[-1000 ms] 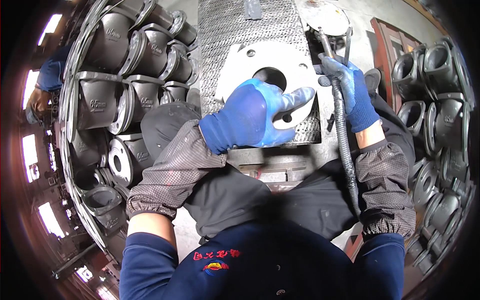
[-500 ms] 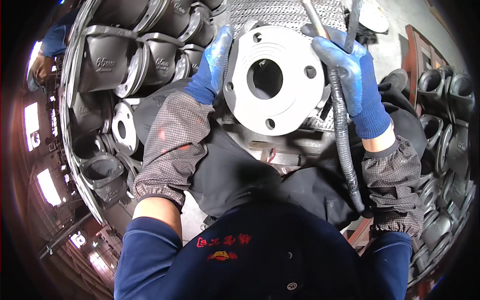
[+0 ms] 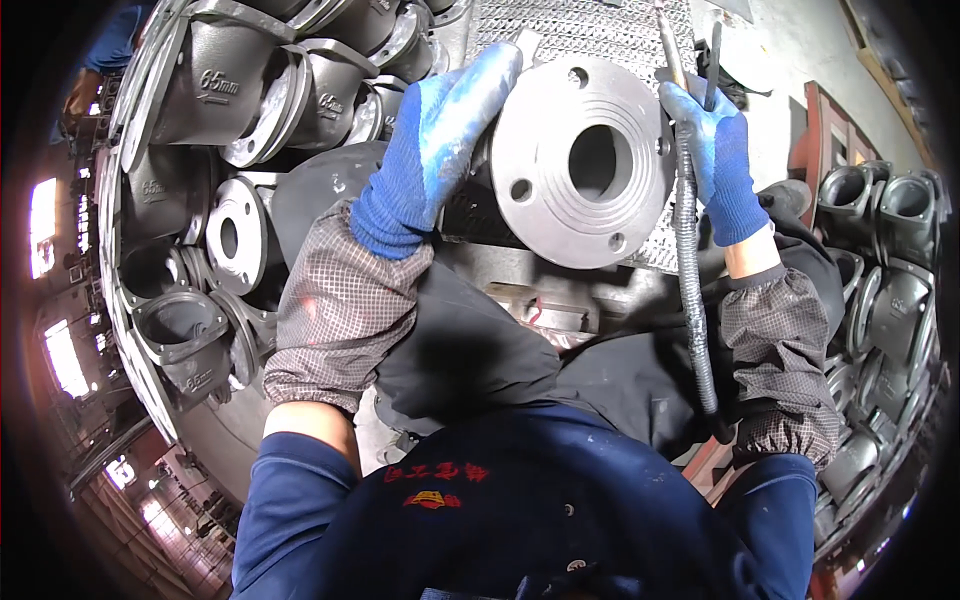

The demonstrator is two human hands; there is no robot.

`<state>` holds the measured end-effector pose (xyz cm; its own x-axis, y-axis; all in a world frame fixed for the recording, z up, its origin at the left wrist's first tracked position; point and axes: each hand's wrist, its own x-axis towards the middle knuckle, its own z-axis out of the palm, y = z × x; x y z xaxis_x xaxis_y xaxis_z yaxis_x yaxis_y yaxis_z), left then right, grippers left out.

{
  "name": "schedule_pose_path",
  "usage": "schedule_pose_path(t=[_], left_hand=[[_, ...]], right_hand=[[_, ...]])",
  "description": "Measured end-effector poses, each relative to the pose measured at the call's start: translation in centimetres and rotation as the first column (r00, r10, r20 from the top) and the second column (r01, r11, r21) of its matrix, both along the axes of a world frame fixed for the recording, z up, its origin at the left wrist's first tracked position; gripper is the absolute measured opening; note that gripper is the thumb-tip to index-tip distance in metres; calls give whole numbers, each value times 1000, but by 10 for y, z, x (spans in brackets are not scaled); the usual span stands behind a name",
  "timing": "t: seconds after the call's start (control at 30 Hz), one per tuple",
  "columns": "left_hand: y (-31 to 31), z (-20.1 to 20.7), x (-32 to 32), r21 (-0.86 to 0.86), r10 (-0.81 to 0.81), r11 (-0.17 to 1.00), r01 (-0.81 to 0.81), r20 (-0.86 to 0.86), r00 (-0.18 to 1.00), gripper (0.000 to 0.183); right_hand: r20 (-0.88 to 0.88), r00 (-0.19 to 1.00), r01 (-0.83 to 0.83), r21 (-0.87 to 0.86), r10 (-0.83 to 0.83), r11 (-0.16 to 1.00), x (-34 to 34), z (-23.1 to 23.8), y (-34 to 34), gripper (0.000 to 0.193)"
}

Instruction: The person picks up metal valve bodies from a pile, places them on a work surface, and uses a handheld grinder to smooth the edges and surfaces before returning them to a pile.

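A grey cast-metal valve body stands on a mesh-patterned surface, its round flange (image 3: 540, 130) facing up toward me, with a centre bore, bolt holes and ring grooves. My left hand (image 3: 455, 135), in a blue glove, grips the casting's left side, its fingertips hidden beyond the flange. At the right of the flange, my right hand (image 3: 712, 140), gloved too, is closed around a ribbed grey hose (image 3: 688, 230) with a thin metal tube at its top. A short dark bar (image 3: 713, 65) sticks up by that hand. The hose hangs down beside my right thigh.
Stacked grey valve castings (image 3: 220, 90) crowd the left behind a curved metal edge. More castings (image 3: 900, 300) are piled at the right, near a rusty red frame (image 3: 825, 130). The mesh-patterned surface (image 3: 590, 28) reaches away behind the flange. Under it lie metal blocks (image 3: 545, 310) between my knees.
The flange has shifted right and turned, so its holes sit at new angles and its grooves show more clearly. My left hand has moved right with it; the right hand has lowered slightly.
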<state>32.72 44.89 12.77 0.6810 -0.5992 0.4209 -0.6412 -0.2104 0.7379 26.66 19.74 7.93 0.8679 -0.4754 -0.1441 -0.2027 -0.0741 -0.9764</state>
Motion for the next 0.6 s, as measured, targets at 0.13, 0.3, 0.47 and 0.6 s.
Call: schedule_pose_path(t=[0.13, 0.3, 0.47, 0.6], left_hand=[[7, -10, 0, 80, -87, 995, 61, 395, 914, 46], [2, -12, -16, -15, -121, 993, 120, -73, 990, 37], [-13, -11, -26, -22, -131, 988, 151, 388, 912, 49], [-24, -14, -33, -107, -376, 922, 372, -20, 926, 42]], right_hand=[[-7, 997, 77, -77, -78, 994, -14, 18, -10, 26], [79, 995, 71, -33, -68, 997, -56, 54, 12, 30], [19, 1000, -6, 94, 4, 996, -74, 60, 52, 43], [39, 998, -38, -51, 40, 998, -82, 47, 41, 42]])
